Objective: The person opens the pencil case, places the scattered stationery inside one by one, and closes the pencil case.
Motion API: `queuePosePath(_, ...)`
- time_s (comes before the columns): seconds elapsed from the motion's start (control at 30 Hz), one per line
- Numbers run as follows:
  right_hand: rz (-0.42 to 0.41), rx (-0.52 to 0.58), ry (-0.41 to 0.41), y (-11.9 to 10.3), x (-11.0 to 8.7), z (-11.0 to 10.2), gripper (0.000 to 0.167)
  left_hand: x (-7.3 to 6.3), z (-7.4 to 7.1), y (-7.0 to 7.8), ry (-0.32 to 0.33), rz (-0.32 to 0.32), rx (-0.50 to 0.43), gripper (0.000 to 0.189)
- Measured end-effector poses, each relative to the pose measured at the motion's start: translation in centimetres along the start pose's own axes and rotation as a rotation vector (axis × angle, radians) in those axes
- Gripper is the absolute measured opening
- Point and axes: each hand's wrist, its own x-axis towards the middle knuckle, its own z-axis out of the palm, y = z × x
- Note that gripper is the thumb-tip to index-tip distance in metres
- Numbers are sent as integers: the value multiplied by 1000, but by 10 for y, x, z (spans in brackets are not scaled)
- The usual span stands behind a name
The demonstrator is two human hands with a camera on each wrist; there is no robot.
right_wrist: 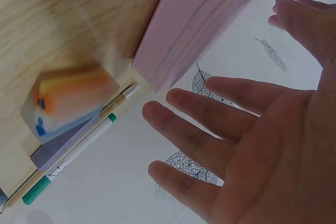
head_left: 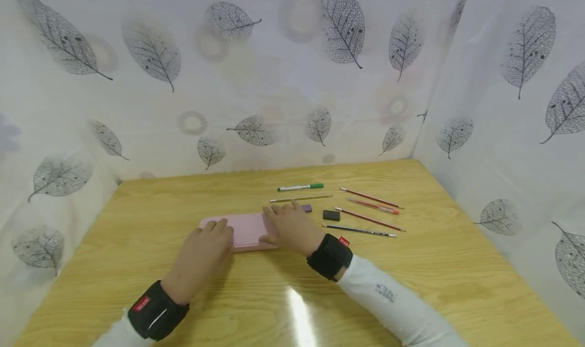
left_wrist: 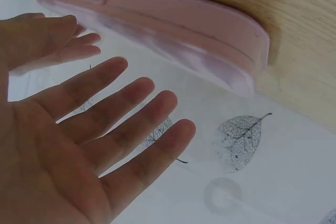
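Note:
A closed pink pencil case (head_left: 250,229) lies on the wooden table between the two hands. My left hand (head_left: 203,250) is at the left end of the case, palm toward it. In the left wrist view its fingers (left_wrist: 134,109) are straight and spread beside the pink case (left_wrist: 173,17). Over the right end of the case is my right hand (head_left: 294,229). The right wrist view shows its fingers (right_wrist: 194,129) extended and spread, curled around nothing. Whether either hand's fingertips touch the case, I cannot tell.
Right of the case lie a small purple-sided block (head_left: 307,208), a black block (head_left: 331,215), a green-capped marker (head_left: 300,187), a yellowish pencil (head_left: 301,198), a navy pencil (head_left: 358,230), two red pencils (head_left: 370,219) and an orange-red pen (head_left: 374,206). Leaf-patterned curtains (head_left: 283,83) border the table (head_left: 155,210).

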Motion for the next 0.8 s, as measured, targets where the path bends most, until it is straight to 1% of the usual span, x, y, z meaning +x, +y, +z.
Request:
queuePosePath(0.07, 1, -20, -4, -3, -1, 1, 83, 0, 2, 2, -7, 9, 27, 31)
queuePosePath(0.17, -3, -38, -7, -7, -2, 3, 82, 0, 5, 5, -35, 24, 83, 38)
queuePosePath(0.27, -14, -69, 3, -9, -2, 6, 80, 0, 7, 6, -60, 33, 110, 40)
queuePosePath(0.33, -21, -101, 10, -11, -2, 9, 80, 0, 8, 6, -73, 32, 107, 38)
queuePosePath(0.43, -37, -126, 37, -12, -1, 11, 79, 1, 11, 6, -67, 22, 72, 30)
queuePosePath(0.5, -41, -112, 50, -13, -2, 10, 79, 1, 13, 5, -58, 20, 51, 25)
queuePosePath(0.6, -40, -92, 62, -13, -2, 11, 78, 2, 15, 4, -60, 23, 45, 21)
queuePosePath(0.8, -25, -60, 44, -12, -2, 11, 80, 7, 15, 3, -80, 30, 54, 23)
